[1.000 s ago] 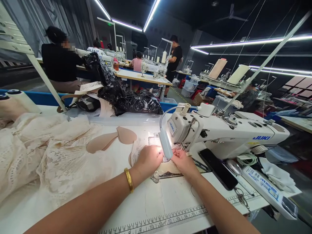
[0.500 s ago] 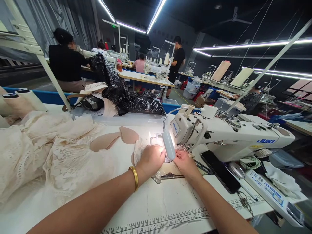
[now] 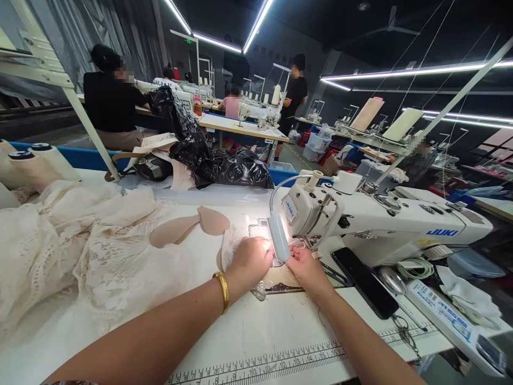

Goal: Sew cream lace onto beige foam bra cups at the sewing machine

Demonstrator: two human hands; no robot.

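Through the head camera, I see my left hand (image 3: 252, 262) curled against the lace piece (image 3: 230, 245), which lies left of the sewing machine's head (image 3: 306, 208). My right hand (image 3: 305, 269) has its fingertips bunched beside the lamp (image 3: 278, 239); I can't tell what either hand grips.

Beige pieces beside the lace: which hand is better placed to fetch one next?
Probably the left hand: it is nearer the beige pieces, while the right hand is farther off, beyond the lamp.
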